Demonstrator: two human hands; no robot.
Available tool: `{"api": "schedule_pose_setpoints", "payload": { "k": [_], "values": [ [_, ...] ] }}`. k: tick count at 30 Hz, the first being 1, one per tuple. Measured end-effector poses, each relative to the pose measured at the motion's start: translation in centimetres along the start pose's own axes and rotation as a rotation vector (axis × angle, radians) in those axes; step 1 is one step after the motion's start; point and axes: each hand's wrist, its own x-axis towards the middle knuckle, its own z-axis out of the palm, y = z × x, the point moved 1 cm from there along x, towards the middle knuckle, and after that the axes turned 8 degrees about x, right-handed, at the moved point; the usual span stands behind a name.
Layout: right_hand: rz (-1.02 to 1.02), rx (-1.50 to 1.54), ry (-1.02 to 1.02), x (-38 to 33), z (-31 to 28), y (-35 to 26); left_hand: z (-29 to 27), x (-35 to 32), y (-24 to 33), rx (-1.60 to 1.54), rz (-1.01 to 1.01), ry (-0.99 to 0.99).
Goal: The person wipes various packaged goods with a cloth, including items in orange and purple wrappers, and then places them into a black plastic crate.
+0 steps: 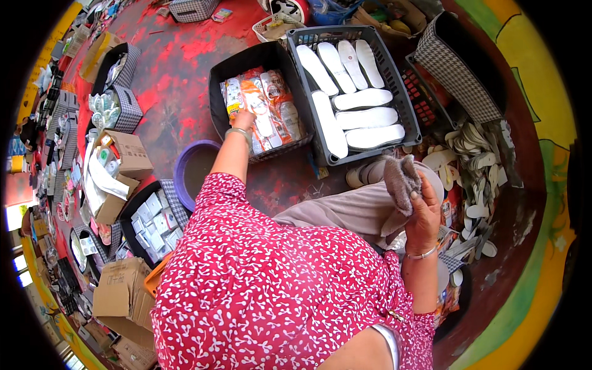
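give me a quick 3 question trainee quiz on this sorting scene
1. True or false: the right hand holds a grey-brown fuzzy cloth piece.
2. What does the left hand reach into? A) dark fabric bin of plastic-wrapped packets B) round purple plastic basin C) open cardboard box
3. What fills the grey slatted plastic crate?

Key: 1 true; 2 A; 3 flat white shoe insoles.
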Motion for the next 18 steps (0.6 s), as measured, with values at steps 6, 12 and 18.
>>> {"api": "schedule_pose_setpoints", "payload": {
  "k": [6,12,18],
  "values": [
    [0.074,-0.007,0.088,1.2,-1.0,1.3,8.4,3.1,-4.4,-0.012,-0.104,-0.217],
    [0.122,-0.033,0.105,1.6,-1.0,1.2,9.6,1.6,-3.5,0.434,-0.106,-0.230],
    [0.125,0.005,0.090,1.8,-1.3,1.1,10.6,-0.4,-1.2,0.964,-0.033,-0.320]
  ]
}}
